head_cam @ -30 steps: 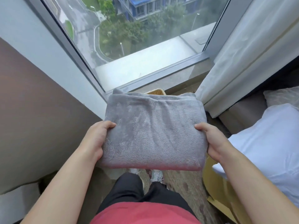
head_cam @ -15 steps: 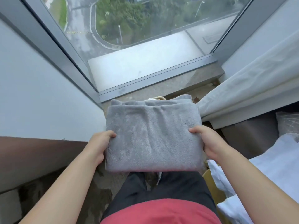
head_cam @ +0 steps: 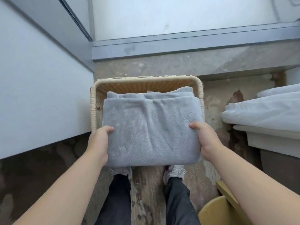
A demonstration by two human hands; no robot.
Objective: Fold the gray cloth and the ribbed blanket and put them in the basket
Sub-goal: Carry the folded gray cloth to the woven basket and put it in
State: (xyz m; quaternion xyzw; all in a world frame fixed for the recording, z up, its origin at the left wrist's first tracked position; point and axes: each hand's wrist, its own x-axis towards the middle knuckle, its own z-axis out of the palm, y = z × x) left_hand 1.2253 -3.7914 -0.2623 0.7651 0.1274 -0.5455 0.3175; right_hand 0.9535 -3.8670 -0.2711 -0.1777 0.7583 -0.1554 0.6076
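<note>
Folded gray cloth [head_cam: 151, 130] held level at centre frame, directly above a wicker basket [head_cam: 146, 80] that stands on the floor against the window sill [head_cam: 194, 62]. The left hand [head_cam: 99, 142] grips the cloth's left edge and the right hand [head_cam: 206, 138] its right edge, each closed on the fabric with the thumb on top and the fingers hidden beneath. The far folded edge already overlaps the basket opening; whether it touches the rim cannot be told. The cloth appears nearly as wide as the basket. Judged step: lowering the bundle in. To do it well, keep both hands level so the layers stay stacked, centre the bundle between the side walls, angle the far edge down first, and release only once the fabric rests on the bottom. The ribbed blanket is not in view. White bedding [head_cam: 263, 111] lies at right; shoes [head_cam: 176, 172] show below the cloth.
</note>
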